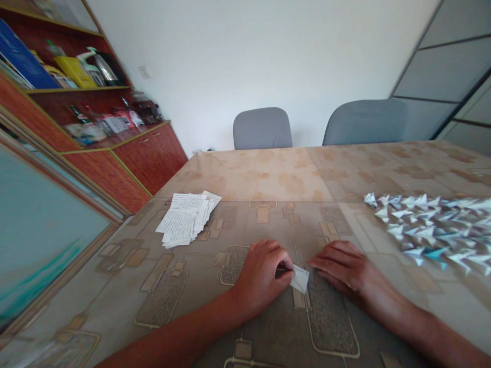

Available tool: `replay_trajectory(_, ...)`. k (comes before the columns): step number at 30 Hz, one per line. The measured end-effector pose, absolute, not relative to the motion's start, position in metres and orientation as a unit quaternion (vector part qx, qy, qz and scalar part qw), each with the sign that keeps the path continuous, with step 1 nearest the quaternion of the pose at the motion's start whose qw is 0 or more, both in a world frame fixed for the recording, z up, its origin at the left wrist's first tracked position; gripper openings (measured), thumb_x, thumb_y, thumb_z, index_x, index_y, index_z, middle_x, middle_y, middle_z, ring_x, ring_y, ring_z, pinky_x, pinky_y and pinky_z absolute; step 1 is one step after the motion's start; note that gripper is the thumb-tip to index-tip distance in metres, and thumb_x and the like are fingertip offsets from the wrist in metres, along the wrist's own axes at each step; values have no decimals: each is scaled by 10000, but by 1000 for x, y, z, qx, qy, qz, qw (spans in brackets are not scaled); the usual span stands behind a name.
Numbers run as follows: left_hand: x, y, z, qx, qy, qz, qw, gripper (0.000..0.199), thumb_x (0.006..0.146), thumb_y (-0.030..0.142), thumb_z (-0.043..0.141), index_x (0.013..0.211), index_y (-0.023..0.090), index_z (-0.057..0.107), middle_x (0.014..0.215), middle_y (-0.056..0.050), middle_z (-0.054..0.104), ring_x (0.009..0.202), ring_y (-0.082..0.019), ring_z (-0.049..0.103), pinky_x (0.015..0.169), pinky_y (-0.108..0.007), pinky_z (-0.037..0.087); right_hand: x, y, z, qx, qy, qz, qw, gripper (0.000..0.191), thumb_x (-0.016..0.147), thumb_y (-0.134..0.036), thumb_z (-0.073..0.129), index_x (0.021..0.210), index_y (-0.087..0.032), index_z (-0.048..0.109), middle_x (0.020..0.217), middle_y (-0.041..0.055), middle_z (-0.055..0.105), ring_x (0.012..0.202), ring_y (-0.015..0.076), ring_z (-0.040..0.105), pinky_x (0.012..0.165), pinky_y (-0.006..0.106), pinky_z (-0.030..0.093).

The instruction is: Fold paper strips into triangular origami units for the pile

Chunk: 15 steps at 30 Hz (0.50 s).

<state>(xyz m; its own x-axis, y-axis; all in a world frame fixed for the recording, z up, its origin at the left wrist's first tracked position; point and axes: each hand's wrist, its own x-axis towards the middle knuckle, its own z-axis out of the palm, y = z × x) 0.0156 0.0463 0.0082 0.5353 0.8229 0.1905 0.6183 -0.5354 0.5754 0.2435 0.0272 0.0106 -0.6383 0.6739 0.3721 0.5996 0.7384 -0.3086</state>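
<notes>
Pinched by the left hand (264, 273) is a small paper (300, 280); the right hand (341, 267) is laid loosely beside it. Rightward, folded pieces (426, 232) are seemingly finished; leftward, sheets (186, 219) are left unfolded.

soft, diffuse light, smeared toward the edges
the white wall (230, 66) is evenly bright; the patterned tablecloth (230, 176) pales at its far and right sides and dulls under shadow (a soft-edged one) near the middle. wide-angle distortion tilts the wooden cabinet (157, 158), and blur softens the folded paper pieces (435, 230).
</notes>
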Motion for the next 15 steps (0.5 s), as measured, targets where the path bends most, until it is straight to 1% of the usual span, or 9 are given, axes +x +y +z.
replay_trajectory(4,12,53,7,856,380,240,256,67,794,195,726,767,179,667,783,9,625,821,-166,562,762,-286,350,244,34,15,-343,-911,73,215,247,1011,-286,430,1047,-239,670,931,46,698,887,210,591,800,366,430)
replay_trajectory(8,11,57,5,864,354,246,261,75,783,197,747,775,181,675,785,15,624,822,-159,570,769,-282,353,237,33,17,-303,-929,64,204,261,1019,-260,414,1044,-214,669,916,50,698,882,206,578,799,366,417)
replay_trajectory(12,13,57,3,872,346,246,242,102,779,211,753,788,175,657,782,14,621,816,-163,565,761,-285,357,233,31,18,-282,-937,51,201,243,1013,-252,433,1040,-204,670,907,51,698,873,203,569,784,354,414)
replay_trajectory(15,13,57,4,887,329,246,210,108,817,245,719,817,167,643,808,-3,625,828,-170,557,750,-285,366,232,30,17,-282,-939,43,192,213,1001,-241,462,1029,-218,671,920,44,696,879,199,563,790,346,412)
